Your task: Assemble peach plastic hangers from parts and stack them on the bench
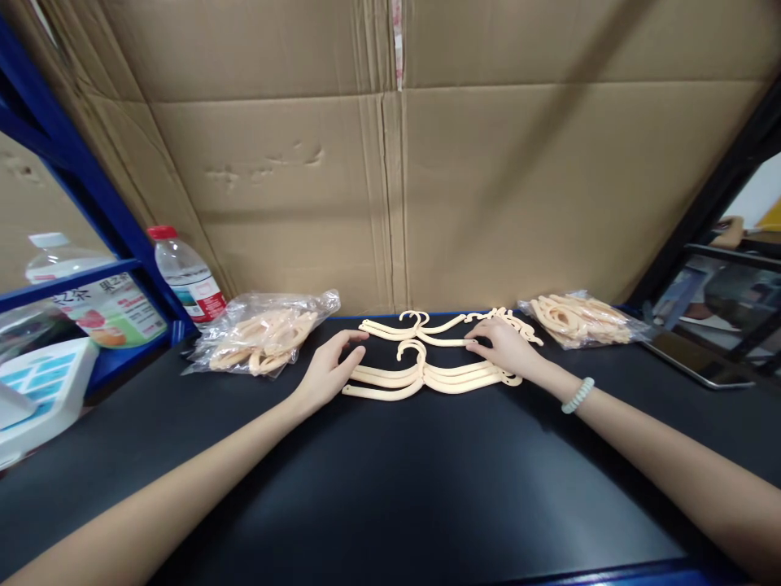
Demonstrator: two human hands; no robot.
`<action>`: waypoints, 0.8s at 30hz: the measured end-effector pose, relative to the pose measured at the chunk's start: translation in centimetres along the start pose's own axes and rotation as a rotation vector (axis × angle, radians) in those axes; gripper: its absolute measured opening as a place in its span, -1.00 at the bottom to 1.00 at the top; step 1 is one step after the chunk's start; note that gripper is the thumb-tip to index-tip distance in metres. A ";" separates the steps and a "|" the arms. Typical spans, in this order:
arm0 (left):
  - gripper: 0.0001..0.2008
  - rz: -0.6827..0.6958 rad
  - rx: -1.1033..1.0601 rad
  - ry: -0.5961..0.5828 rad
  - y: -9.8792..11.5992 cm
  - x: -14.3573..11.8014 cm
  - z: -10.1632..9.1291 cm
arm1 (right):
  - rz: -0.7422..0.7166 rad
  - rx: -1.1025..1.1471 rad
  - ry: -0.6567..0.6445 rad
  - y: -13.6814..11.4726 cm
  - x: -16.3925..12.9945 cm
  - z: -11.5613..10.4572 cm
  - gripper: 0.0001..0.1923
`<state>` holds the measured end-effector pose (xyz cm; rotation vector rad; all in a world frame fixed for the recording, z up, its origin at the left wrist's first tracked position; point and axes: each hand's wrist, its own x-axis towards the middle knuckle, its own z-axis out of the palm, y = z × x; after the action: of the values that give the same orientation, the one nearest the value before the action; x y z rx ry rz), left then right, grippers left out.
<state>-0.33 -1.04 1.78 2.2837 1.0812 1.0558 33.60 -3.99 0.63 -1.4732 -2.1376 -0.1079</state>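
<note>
Head view: both bare forearms reach forward over a black table point(390, 488) toward a small stack of cream plastic hangers point(427, 376) lying flat near the far edge. The left hand point(329, 370) lies palm down at the left end of the stack, fingers stretched out and loosely together, their tips touching the left arm of the hangers; it grips nothing. The right hand point(506, 348) rests on the right end of the same stack, fingers spread a little and pressed down on the plastic (whether any finger curls under a hanger cannot be told from here). A pale beaded bracelet point(577, 395) sits on the right wrist.

Just behind the stack lies a second row of hangers point(421, 327), hooks up toward the cardboard wall point(390, 179) that closes off the back of the table. The right fingertips lie close to this row, between the two groups.

To the left, near the left hand but apart from it, a clear plastic bag of hangers point(262, 338) lies crumpled on the table. A matching bag of hangers point(579, 319) lies to the right, by the wall. A water bottle with a red cap point(186, 273) stands at the far left beside a blue shelf frame point(79, 187), and a dark tablet point(695, 358) lies flat at the right edge.
</note>
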 end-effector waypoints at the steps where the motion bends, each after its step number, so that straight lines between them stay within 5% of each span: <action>1: -0.71 0.002 -0.007 0.014 0.1 -0.1 0.0 | 0.000 0.006 0.001 -0.2 0.1 -0.2 -0.85; 10: -0.79 0.008 -0.056 0.109 2.0 -1.2 0.0 | 0.089 0.112 0.104 -0.8 -0.2 -0.6 -0.90; 17: -0.82 0.063 -0.030 0.146 2.5 -1.6 0.3 | 0.247 0.403 0.283 -0.2 -1.3 -1.0 -0.80; 24: -0.65 0.096 0.031 0.221 2.0 -1.8 0.9 | 0.321 0.677 0.292 -0.9 -2.1 -1.8 -0.70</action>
<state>0.56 -3.74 1.66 2.3037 1.0859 1.3650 34.03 -6.79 1.34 -1.2622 -1.4678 0.4467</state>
